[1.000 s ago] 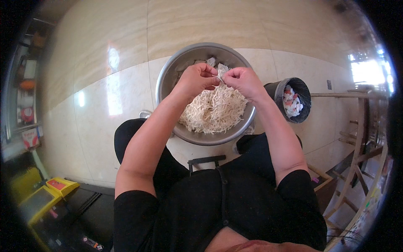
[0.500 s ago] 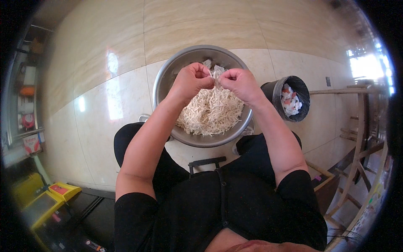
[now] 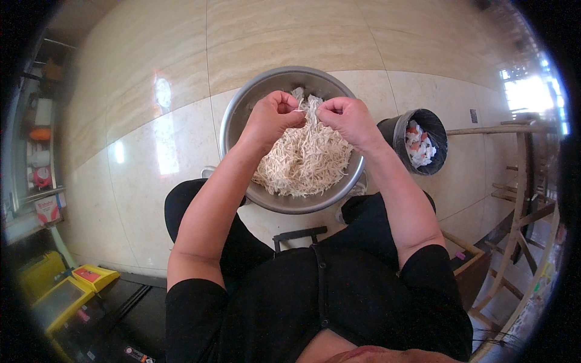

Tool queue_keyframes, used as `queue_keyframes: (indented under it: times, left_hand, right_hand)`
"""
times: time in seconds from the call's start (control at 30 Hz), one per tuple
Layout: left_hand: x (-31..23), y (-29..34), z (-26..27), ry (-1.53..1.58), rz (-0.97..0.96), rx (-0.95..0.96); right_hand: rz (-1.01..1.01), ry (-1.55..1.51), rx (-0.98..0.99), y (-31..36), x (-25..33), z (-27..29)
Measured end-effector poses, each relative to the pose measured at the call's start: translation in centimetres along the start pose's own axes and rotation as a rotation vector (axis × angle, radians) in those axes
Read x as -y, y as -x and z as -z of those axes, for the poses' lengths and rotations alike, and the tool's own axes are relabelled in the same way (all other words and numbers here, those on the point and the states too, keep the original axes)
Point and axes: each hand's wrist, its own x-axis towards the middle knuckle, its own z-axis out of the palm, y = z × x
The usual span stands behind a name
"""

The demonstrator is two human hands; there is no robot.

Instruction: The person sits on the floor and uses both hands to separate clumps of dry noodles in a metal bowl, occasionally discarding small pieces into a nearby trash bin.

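A wide grey metal basin (image 3: pixel 233 103) sits on the floor in front of me, with a large heap of thin pale shreds (image 3: pixel 305 160) in it. Whitish, crumpled-looking material (image 3: pixel 311 103) lies at the heap's far side. Over that far part, my left hand (image 3: pixel 273 121) is closed in a pinch on a thin pale strand. My right hand (image 3: pixel 348 121) faces it a short way off, thumb and fingers pressed together; what they hold, if anything, is too small to make out.
Right of the basin, a black-lined bin (image 3: pixel 393 136) contains white and orange scraps (image 3: pixel 419 146). A wooden ladder-like frame (image 3: pixel 517 199) stands at far right, near a wooden box (image 3: pixel 469 272). Yellow cases (image 3: pixel 94 275) lie lower left. My knees flank the basin.
My two hands have moved slightly apart above the basin, the right one shifting a little to the right. The heap looks the same.
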Motion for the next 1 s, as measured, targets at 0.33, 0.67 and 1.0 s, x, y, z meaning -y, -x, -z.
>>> queue_keyframes:
  times: [0.33,0.67,1.0]
  left_hand:
    - [-0.5,0.1,-0.3,-0.017,-0.006,0.007]
    - [0.1,-0.2,-0.1,-0.016,-0.049,0.023]
    - [0.0,-0.2,-0.5,-0.148,-0.089,-0.113]
  right_hand:
    - [0.040,-0.123,0.041,0.1,0.2,-0.3]
    - [0.069,-0.040,0.060,-0.1,-0.1,-0.3]
    - [0.107,0.066,-0.052,0.2,0.2,-1.1]
